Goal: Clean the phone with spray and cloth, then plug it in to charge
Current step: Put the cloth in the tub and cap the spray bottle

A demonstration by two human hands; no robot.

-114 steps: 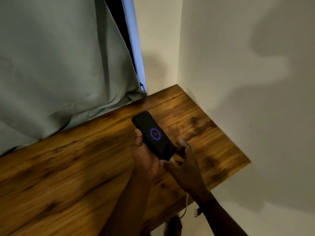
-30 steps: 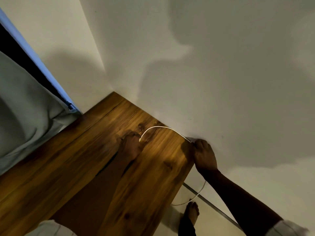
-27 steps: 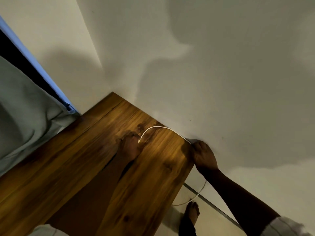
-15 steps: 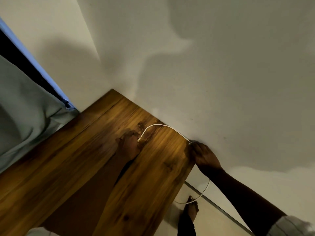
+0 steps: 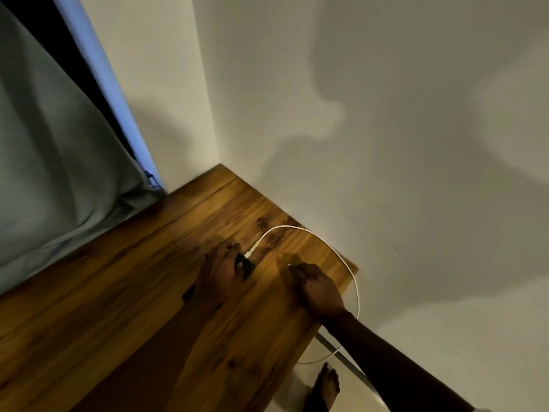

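Far left, a grey curtain hangs down onto the back of the wooden table. Mid-table, the left hand lies palm-down over the phone – only a dark end and a sliver by the wrist show, so most of it is hidden. Fingers are spread flat on it, pressing rather than pinching. The phone's long axis seems to run from near-left to far-right, w/ the port end pointing at the wall corner. There the white cable meets it; the plug looks seated, tho I can't tell for sure. From the plug the cable arcs right and drops off the table edge toward the floor.

The right hand rests on the table just right of the phone, fingers loosely together, holding nothing – the cable passes beside it, apart. So the left hand is the one on the phone; the next move is prob. just letting go.

No brand, label or writing is readable anywhere.
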